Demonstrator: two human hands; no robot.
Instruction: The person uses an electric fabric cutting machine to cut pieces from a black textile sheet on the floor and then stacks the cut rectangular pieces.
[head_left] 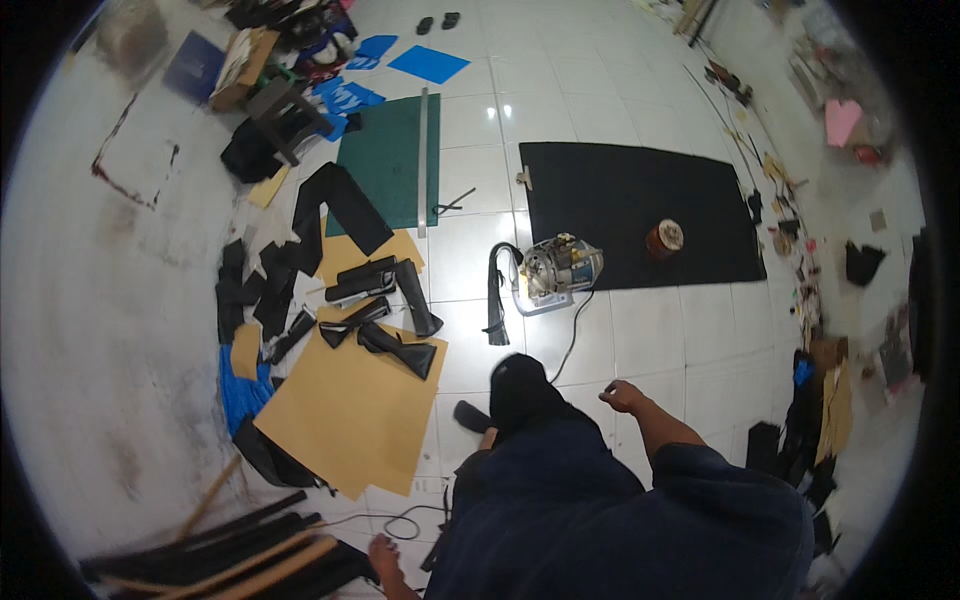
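My right hand (pixel 623 397) hangs over the white tiles, fingers loosely bent and nothing visible in them. Beyond it a metal machine (pixel 560 268) with a motor and a flat base stands against the edge of a black sheet (pixel 630 200); a dark cord trails from it. Low in the view, my left hand (pixel 383 556) is blurred beside long dark rolls (pixel 235 545), and I cannot make out its grip. Large tan sheets (pixel 350 420) lie ahead of it, with folded black pieces (pixel 395 350) on and around them.
A reddish-brown round container (pixel 660 240) stands on the black sheet, which carries a clip (pixel 523 178) at its edge. Farther left is a green cutting mat (pixel 385 165) with a long metal ruler (pixel 423 160). Scraps and piled goods line both walls; a thin cable (pixel 405 520) loops across the floor.
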